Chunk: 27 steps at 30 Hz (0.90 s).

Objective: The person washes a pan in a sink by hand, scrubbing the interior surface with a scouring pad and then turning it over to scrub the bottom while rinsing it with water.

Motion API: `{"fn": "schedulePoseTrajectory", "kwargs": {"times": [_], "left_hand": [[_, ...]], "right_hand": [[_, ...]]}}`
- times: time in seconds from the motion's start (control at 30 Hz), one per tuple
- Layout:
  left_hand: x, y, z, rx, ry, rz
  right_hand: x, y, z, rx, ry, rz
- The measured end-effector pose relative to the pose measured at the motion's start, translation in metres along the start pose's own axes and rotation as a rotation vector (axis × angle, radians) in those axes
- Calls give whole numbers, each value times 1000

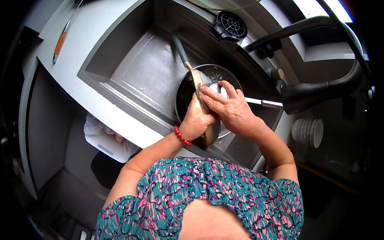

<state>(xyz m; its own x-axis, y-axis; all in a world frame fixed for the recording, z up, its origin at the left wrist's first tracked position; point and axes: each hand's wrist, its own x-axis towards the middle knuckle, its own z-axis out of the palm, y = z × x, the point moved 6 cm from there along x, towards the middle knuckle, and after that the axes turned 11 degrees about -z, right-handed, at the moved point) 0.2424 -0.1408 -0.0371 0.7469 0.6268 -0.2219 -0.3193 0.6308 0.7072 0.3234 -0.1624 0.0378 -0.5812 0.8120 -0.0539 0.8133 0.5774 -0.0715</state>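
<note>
Cookware filled the middle of the head view, where we saw a pan (197, 79) tipped on edge above a dark round vessel (183, 96) in the sink (134, 60). Its grey-green handle (180, 49) pointed up and away from us. The left grip (196, 121) was wrapped round the pan's side, thumb across the front. The right grip (234, 109) lay against the other face with fingers stretched; whether it held the pale round thing (223, 92) partly visible beneath it, we could not tell. We judged the pan stiff, fairly weighty and probably slippery, since water drops dotted the sink floor. Its free handle seemed the surest hold, with the lower rim for support. A black faucet (324, 90) hung at the right, and an orange-handled tool (60, 43) lay on the table (86, 40) at the left.
</note>
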Motion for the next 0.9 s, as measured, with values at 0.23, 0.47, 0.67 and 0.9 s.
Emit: {"fn": "schedulePoseTrajectory", "kwargs": {"times": [0.23,0.47,0.67,0.9], "left_hand": [[5,0,3,-64,-53,-78],[7,-6,-2,-57,-46,-134],[8,-4,-1,-20,-70,-129],[8,-2,1,-20,-103,-153]], "right_hand": [[13,28,10,92,110,117],[-28,5,6,118,153,33],[-13,49,33,119,159,167],[-27,16,17,-50,138,86]]}}
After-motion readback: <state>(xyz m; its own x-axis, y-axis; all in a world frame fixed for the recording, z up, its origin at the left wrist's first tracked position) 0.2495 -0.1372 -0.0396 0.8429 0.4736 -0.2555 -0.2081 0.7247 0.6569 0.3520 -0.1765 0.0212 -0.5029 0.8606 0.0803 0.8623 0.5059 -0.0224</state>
